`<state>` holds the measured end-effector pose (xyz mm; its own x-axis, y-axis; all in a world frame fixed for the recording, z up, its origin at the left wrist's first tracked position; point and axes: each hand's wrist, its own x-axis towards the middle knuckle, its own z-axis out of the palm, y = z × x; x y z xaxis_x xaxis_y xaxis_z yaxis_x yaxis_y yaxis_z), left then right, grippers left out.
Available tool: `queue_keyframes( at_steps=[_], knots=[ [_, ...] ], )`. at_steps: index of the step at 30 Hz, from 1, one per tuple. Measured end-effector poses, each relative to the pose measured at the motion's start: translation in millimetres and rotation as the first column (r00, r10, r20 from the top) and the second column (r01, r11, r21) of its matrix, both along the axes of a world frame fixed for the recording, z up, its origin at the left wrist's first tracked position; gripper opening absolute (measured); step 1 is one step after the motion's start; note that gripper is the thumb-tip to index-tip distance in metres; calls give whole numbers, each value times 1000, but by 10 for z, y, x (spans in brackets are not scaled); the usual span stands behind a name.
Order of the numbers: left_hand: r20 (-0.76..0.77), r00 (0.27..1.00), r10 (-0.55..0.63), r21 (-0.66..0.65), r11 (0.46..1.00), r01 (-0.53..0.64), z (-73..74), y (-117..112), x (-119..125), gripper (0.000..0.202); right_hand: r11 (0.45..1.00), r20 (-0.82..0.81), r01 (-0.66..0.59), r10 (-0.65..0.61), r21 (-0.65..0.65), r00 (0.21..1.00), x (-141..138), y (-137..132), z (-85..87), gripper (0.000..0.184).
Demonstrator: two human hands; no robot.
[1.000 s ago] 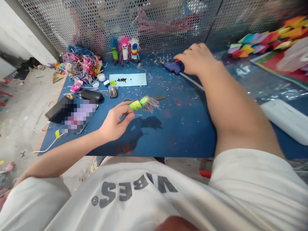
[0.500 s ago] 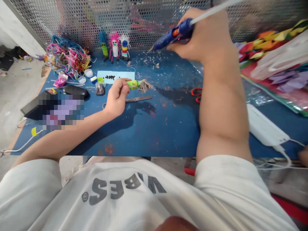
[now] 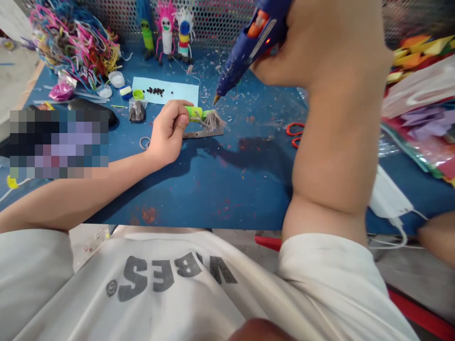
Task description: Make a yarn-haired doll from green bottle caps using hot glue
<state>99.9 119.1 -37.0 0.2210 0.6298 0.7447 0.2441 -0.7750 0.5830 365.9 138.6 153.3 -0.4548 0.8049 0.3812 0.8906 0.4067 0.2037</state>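
Observation:
My left hand (image 3: pixel 167 132) pinches a small green tube doll (image 3: pixel 196 113) with a tuft of grey yarn hair (image 3: pixel 213 120), holding it low over the blue table (image 3: pixel 227 180). My right hand (image 3: pixel 309 42) is raised and wrapped round a blue hot glue gun (image 3: pixel 249 45). The gun's nozzle tip (image 3: pixel 215 99) points down-left, a short way above the doll's hair. A flat metal strip (image 3: pixel 202 134) lies on the table just under the doll.
Three finished yarn-haired dolls (image 3: pixel 166 31) stand at the back by a perforated metal screen. A tangle of coloured yarn (image 3: pixel 74 40), bottle caps (image 3: pixel 117 80), a light blue card with dark beads (image 3: pixel 165 91), red scissors (image 3: pixel 295 135) and coloured paper (image 3: pixel 419 80) lie around. A white mask (image 3: pixel 389 199) sits at right.
My right hand picked the glue gun up off the table, lifted it and brought its nozzle down toward the doll. My left hand carried the doll farther out over the table.

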Motion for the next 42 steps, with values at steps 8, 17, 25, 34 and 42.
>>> queue_keyframes(
  at_steps=[8,17,25,34,42],
  knots=[
    [54,997,48,-58,997,-45,28,-23,1,52,998,34,33,-31,-58,999,-22,-65,42,14],
    [64,998,18,-28,999,-16,-5,31,-10,48,995,1,4,-4,-96,1000,-42,-81,47,16],
    [73,997,-5,-7,1000,6,-55,73,-24,41,995,104,52,-43,-80,994,-135,-107,48,22],
    [76,997,-26,38,999,23,-90,105,-28,34,998,181,68,-65,-8,981,-218,-118,18,28],
    [103,994,-43,-21,999,45,-82,100,-30,39,999,188,28,-32,21,982,-174,-60,-37,22]
  ],
)
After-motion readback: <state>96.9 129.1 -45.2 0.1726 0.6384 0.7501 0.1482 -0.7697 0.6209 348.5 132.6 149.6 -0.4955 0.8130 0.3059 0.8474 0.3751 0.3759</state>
